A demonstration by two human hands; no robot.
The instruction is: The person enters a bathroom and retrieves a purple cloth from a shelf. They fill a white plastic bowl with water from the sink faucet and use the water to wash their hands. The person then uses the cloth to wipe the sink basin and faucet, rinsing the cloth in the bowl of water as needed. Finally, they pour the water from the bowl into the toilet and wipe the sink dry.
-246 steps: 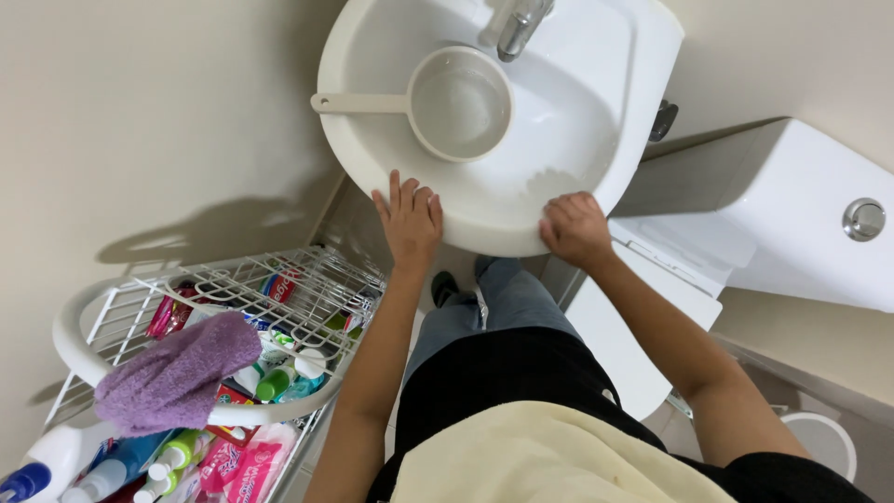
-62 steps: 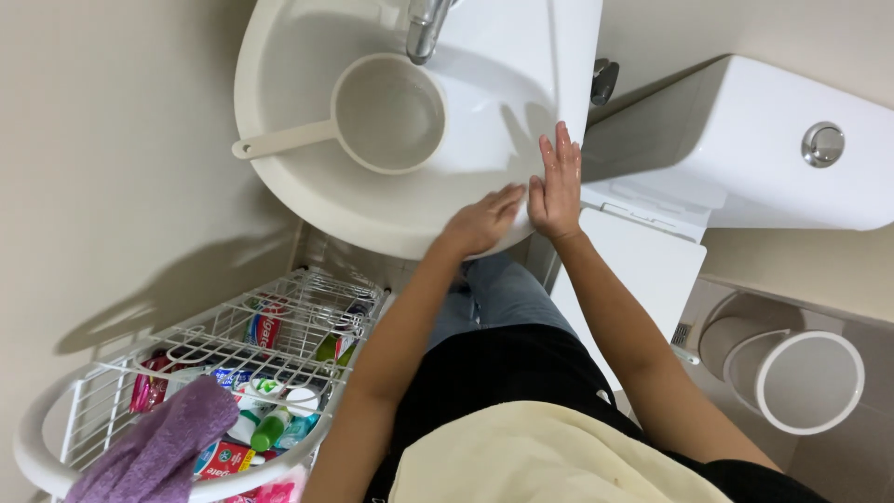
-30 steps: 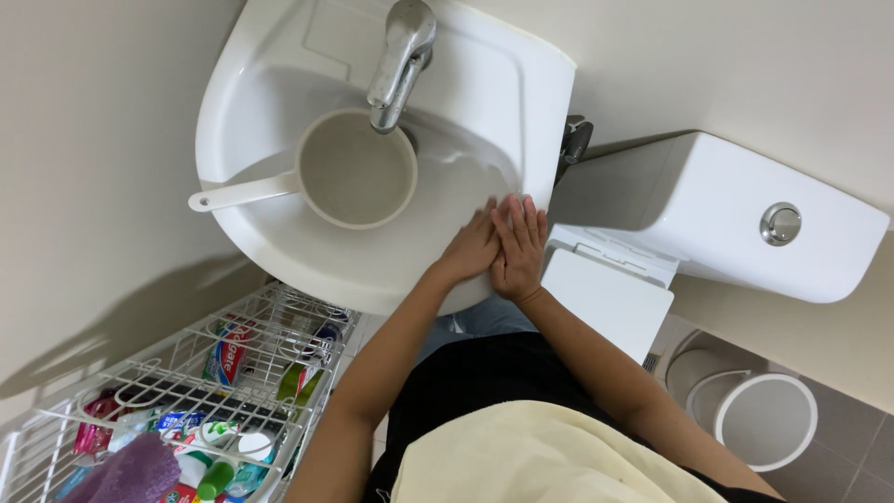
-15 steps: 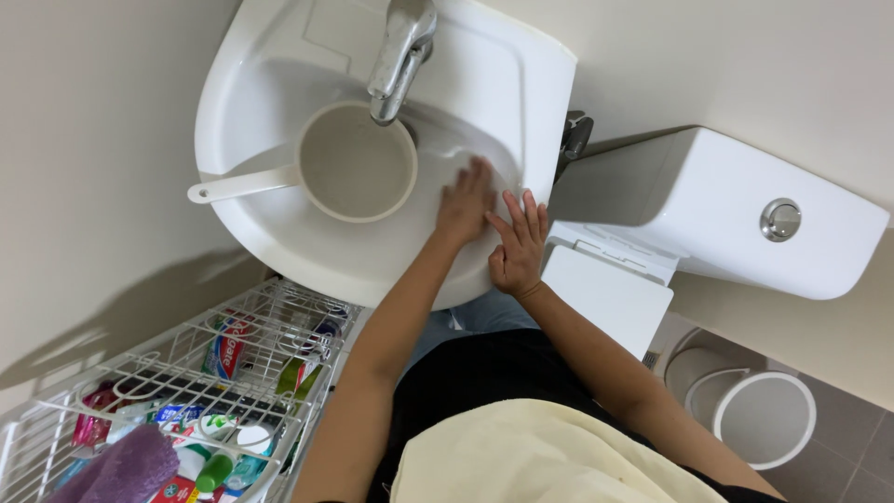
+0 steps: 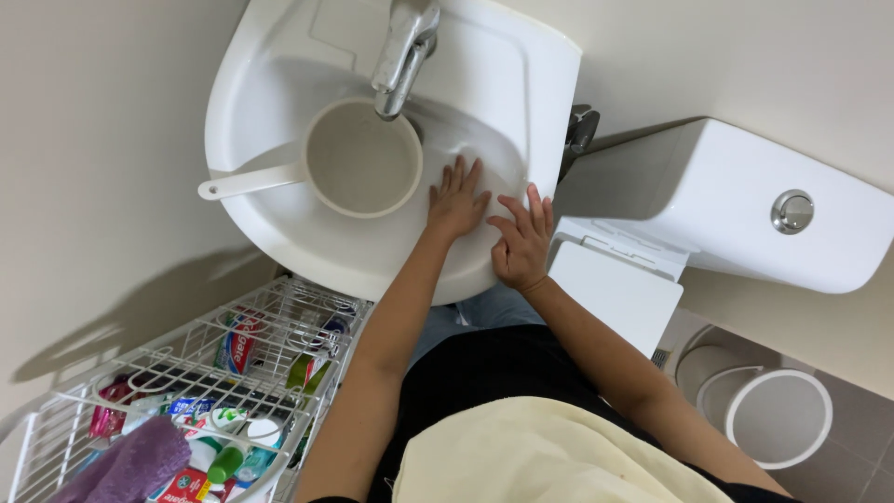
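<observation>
Dipper (image 5: pixel 363 156) fills basin (image 5: pixel 279 214) left; tap (image 5: pixel 402 47) overhangs; right side open.

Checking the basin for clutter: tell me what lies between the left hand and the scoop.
Nothing: in the head view only bare white sink separates the left hand from the scoop; its fingertips lie just right of the scoop's rim.
</observation>
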